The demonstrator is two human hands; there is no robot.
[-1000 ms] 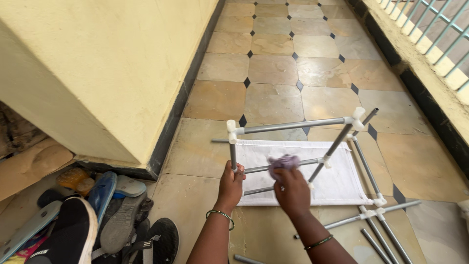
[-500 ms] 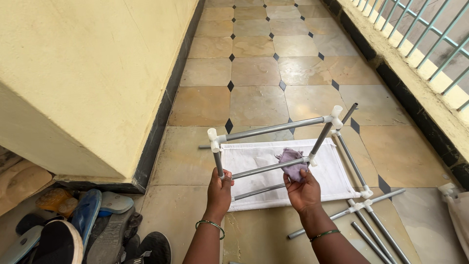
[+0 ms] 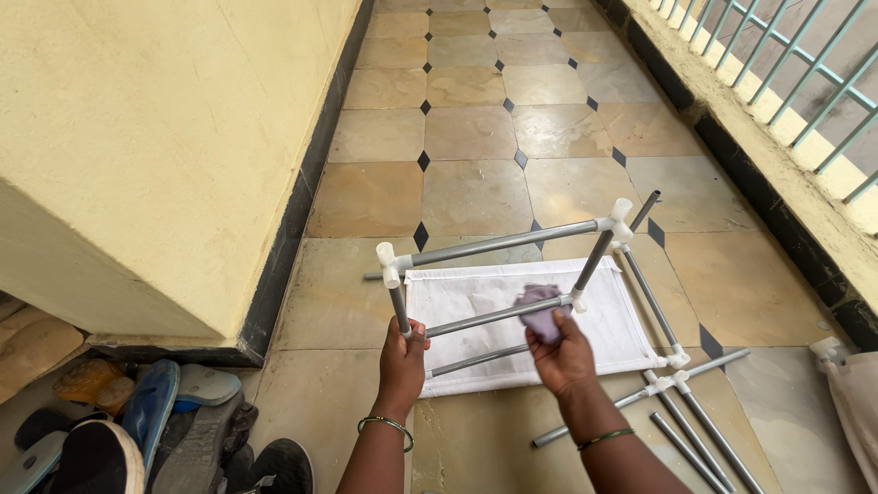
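Observation:
A rack frame of grey metal tubes (image 3: 512, 241) with white plastic corner joints (image 3: 387, 259) stands tilted on the floor tiles. My left hand (image 3: 401, 359) grips the frame's near left upright tube. My right hand (image 3: 560, 355) holds a purple cloth (image 3: 540, 307) pressed on the lower cross tube (image 3: 485, 317), close to its right joint. Under the frame lies a white fabric panel (image 3: 476, 297) stretched between tubes.
Loose grey tubes with white joints (image 3: 681, 391) lie on the floor at the lower right. A pile of shoes and sandals (image 3: 155, 430) sits at the lower left beside a yellow wall (image 3: 165, 137). A ledge with a railing (image 3: 777, 110) runs along the right.
My right hand with the cloth has slid right along the cross tube toward its joint. My left hand has kept its grip, and the view has shifted a little.

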